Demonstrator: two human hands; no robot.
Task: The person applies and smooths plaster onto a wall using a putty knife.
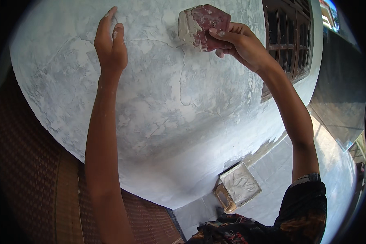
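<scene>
My right hand (245, 45) grips a dark red, flat-bladed putty scraper (212, 21) by its right side, thumb across its face. Pale putty (188, 30) coats the scraper's left part. Behind it is a grey-white wall (150, 93) with uneven smears and ridges of putty. Raised at the upper left, my left hand (111, 48) is empty, its fingers stretched upward and the thumb apart. It is close in front of the wall; whether it touches the surface I cannot tell.
Low down, a tray (231, 206) of white putty (240, 185) rests on the grey tiled floor (274, 162) by the wall's foot. A dark wooden window (290, 49) is set in the wall at right. Brown woven panelling (32, 162) stands along the left.
</scene>
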